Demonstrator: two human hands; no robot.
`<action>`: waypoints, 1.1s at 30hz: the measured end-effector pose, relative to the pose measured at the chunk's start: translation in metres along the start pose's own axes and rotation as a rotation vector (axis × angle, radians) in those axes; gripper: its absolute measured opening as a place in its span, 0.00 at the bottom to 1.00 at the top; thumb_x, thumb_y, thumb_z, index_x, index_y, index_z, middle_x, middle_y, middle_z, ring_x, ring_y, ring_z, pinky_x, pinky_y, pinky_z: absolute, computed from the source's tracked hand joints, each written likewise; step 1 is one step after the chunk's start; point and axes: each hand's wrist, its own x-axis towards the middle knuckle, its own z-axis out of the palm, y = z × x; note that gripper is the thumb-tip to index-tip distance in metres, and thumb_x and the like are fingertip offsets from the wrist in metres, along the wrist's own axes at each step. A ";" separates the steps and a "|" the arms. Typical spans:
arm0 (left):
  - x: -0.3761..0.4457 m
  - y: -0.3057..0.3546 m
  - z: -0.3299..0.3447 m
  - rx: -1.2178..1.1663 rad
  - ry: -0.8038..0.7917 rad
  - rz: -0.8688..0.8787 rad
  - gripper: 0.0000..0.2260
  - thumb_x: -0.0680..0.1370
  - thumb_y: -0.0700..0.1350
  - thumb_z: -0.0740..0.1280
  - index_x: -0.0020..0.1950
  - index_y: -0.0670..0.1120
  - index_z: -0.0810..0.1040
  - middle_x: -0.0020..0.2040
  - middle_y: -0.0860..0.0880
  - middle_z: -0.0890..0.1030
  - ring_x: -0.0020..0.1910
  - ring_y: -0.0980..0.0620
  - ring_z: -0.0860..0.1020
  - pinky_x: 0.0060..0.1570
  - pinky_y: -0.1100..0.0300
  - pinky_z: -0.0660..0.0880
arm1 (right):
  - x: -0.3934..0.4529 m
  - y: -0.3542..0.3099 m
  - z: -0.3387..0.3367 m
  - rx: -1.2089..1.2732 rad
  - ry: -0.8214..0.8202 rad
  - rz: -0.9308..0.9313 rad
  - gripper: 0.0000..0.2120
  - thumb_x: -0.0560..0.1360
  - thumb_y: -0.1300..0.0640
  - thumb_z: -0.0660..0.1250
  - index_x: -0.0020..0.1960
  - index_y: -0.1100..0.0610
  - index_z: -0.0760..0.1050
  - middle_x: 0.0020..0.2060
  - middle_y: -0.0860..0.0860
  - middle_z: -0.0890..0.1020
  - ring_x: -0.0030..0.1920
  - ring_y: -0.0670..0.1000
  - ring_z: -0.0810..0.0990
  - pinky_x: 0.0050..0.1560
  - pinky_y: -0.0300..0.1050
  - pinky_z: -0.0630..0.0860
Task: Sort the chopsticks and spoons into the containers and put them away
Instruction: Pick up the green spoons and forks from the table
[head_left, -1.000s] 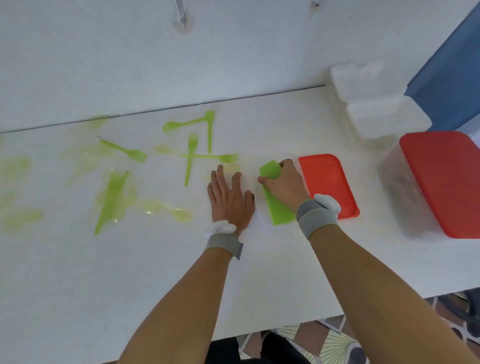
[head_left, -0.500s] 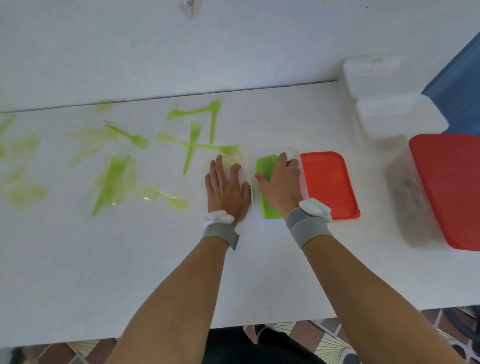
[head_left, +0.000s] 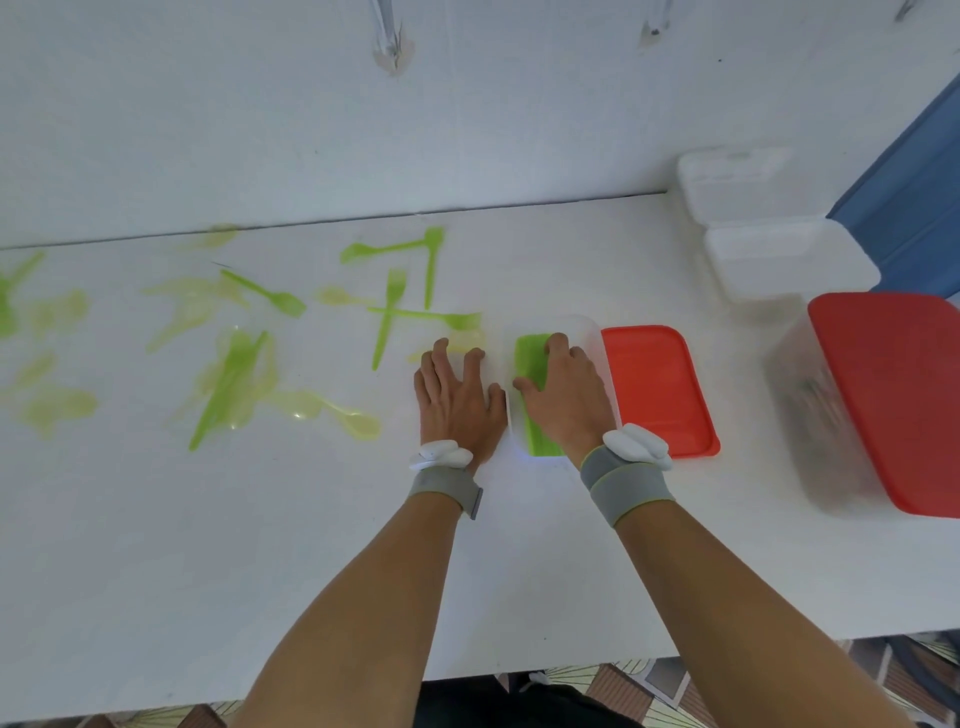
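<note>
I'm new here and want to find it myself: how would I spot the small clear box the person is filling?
Start at the big red-lidded tub on the table's right end, then move left past the loose flat red lid. Right beside that lid sits the small clear box, under the right hand. It alone is open and holds a green stack.

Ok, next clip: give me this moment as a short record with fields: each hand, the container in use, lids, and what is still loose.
left hand: flat on the table, fingers straight, beside the clear container
right hand: inside the clear container, resting on the green stack; whether it holds the stack cannot be told
loose lid: red lid flat on the table, right of the container
closed box: large clear box with red lid, far right
still loose: green utensils scattered to the left
</note>
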 end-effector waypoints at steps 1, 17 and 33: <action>0.001 -0.001 -0.001 0.002 0.000 -0.004 0.22 0.76 0.53 0.59 0.68 0.49 0.72 0.72 0.39 0.65 0.71 0.39 0.63 0.69 0.46 0.62 | 0.000 -0.001 0.001 -0.005 0.008 0.014 0.31 0.77 0.47 0.71 0.70 0.60 0.62 0.59 0.61 0.73 0.57 0.64 0.76 0.51 0.55 0.74; 0.000 0.001 0.001 0.009 0.000 -0.007 0.21 0.75 0.52 0.60 0.67 0.49 0.73 0.69 0.40 0.67 0.68 0.40 0.66 0.69 0.47 0.61 | 0.005 0.003 0.000 -0.113 0.065 0.024 0.13 0.80 0.60 0.61 0.61 0.65 0.70 0.61 0.63 0.71 0.58 0.61 0.72 0.58 0.49 0.67; 0.000 0.001 0.001 -0.001 0.009 -0.002 0.21 0.75 0.53 0.59 0.67 0.49 0.73 0.69 0.40 0.68 0.68 0.40 0.66 0.69 0.47 0.62 | 0.010 -0.007 0.002 -0.097 0.082 -0.014 0.18 0.81 0.50 0.66 0.63 0.61 0.67 0.57 0.61 0.77 0.54 0.65 0.79 0.44 0.51 0.69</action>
